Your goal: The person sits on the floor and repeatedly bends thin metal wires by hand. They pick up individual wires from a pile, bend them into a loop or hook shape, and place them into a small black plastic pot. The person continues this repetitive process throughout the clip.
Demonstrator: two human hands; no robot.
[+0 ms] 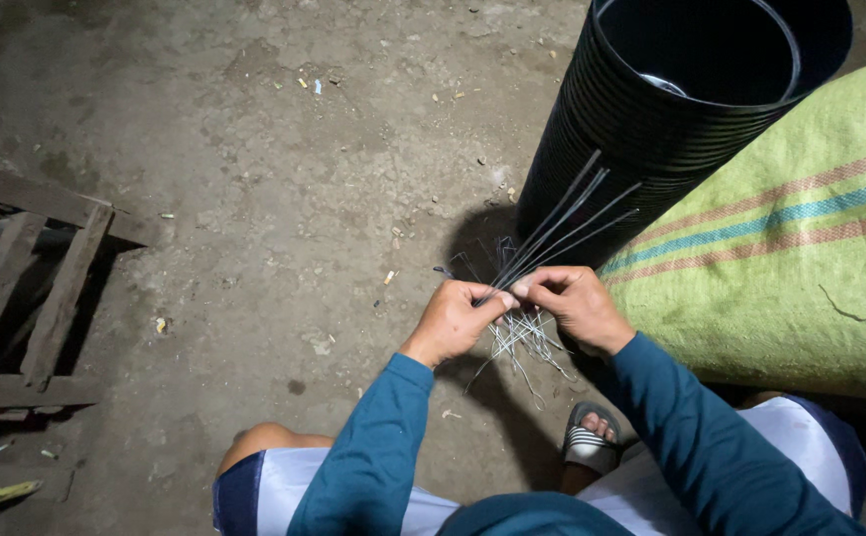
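Both hands meet in front of me over the concrete floor. My left hand (456, 320) and my right hand (574, 301) pinch the same bundle of thin metal wires (564, 222). The long ends fan up and to the right, across the side of a tall stack of black buckets (641, 129). Short bent wire ends (524, 340) hang tangled below my fingers. I wear long teal sleeves and pale shorts. My right foot in a striped sandal (589, 443) shows under the wires.
A green woven sack with coloured stripes (800, 268) lies at the right against the buckets. A wooden frame (31, 293) lies on the floor at the left. Small scraps dot the concrete (274, 199).
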